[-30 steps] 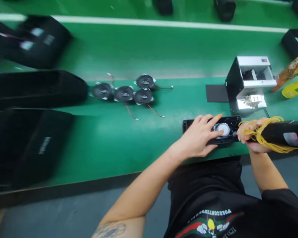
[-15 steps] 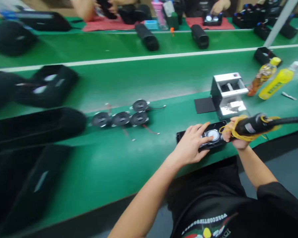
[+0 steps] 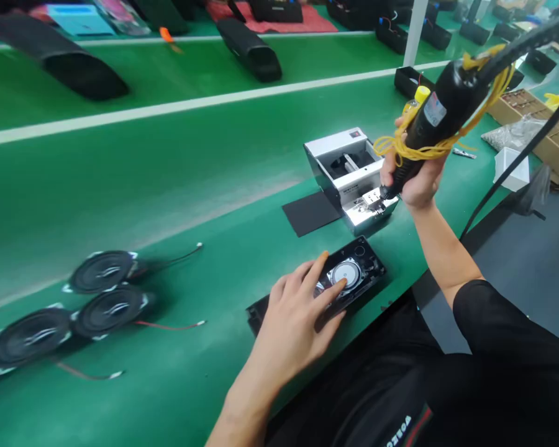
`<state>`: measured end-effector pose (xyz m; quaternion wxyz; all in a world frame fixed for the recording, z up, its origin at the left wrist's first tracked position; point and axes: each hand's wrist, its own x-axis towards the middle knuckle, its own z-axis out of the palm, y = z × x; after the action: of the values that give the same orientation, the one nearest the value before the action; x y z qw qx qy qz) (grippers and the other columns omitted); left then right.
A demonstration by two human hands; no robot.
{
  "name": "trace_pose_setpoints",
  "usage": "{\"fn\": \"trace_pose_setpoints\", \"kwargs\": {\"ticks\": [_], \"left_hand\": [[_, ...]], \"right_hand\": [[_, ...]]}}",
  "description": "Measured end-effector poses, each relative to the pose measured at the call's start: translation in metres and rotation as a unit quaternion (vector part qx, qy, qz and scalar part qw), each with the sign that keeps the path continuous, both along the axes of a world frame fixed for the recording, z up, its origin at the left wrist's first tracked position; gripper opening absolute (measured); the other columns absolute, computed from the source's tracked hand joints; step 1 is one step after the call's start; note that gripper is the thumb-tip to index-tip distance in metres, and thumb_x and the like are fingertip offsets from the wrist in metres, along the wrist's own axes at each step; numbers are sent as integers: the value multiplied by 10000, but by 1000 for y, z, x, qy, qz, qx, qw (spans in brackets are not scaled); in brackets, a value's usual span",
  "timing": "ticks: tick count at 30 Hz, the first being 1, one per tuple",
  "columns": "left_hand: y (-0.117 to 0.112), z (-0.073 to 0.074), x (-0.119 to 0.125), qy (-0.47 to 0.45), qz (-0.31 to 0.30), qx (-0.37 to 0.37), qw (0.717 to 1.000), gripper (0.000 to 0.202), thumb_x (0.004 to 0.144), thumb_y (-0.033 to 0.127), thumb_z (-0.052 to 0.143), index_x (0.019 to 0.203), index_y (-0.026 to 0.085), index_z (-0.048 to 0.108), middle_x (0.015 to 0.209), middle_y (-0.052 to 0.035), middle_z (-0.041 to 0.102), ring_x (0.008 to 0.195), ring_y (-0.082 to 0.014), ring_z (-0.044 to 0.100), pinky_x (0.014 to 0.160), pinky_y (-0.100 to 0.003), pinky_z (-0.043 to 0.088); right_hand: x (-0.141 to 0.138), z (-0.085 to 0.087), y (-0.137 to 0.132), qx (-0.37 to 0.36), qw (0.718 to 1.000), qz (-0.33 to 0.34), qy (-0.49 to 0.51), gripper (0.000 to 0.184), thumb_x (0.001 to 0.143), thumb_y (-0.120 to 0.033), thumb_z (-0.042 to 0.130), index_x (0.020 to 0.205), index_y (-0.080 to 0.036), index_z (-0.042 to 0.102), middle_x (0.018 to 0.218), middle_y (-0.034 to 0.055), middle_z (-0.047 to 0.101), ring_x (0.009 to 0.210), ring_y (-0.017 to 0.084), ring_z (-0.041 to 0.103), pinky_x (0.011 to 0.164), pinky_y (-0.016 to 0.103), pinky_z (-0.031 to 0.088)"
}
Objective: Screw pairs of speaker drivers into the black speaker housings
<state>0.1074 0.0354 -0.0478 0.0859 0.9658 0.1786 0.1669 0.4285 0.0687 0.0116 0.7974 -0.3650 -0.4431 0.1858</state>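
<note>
Right hand (image 3: 422,180)'s gripping a black cylindrical power tool (image 3: 456,90) looped with yellow cord (image 3: 428,151), label (image 3: 434,110) unreadable; left hand (image 3: 295,313)'s splayed over a rectangular black plastic speaker box (image 3: 367,268) on the green counter (image 3: 223,261).

Blue box (image 3: 80,20) and yellow-capped bottle (image 3: 420,95).

We note a long, smooth green surface (image 3: 205,167) filling much of the view, crossed lengthwise by a straight white stripe (image 3: 168,110). A slim, pale grey upright post (image 3: 414,34) rises beside the stripe. Past the near edge we record plain blue-grey floor (image 3: 531,273). Lighting bright; far right background hazy.
</note>
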Motion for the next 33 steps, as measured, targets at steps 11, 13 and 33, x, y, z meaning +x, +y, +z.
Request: {"fn": "trace_pose_setpoints", "kwargs": {"ticks": [11,13,33], "left_hand": [[6,5,2,-7,-18,16,1000,334,1110,314,591,1353,193,786,1683,-300,578,1433,-478,647,1010,-644,648],[7,6,1,-8,-23,19,1000,325,1111,308,590,1350,196,778,1689,-293,575,1427,-474,649,1001,-636,654],[7,1,-10,34,4,12,999,449,1104,400,590,1497,249,745,1764,-283,497,1462,-529,614,1012,-704,608]], "right_hand": [[1,-15,-11,-80,996,7,31,835,721,-1037,621,1084,-285,620,536,-87,506,345,148,419,342,309,305],[1,-14,-12,-72,997,13,32,821,730,-1011,651,1116,-287,616,546,-91,512,340,149,415,341,312,312],[-6,-1,-2,-24,1000,-12,-12,843,905,-1011,445,1321,-297,608,640,-68,498,413,145,424,403,296,364]]}}
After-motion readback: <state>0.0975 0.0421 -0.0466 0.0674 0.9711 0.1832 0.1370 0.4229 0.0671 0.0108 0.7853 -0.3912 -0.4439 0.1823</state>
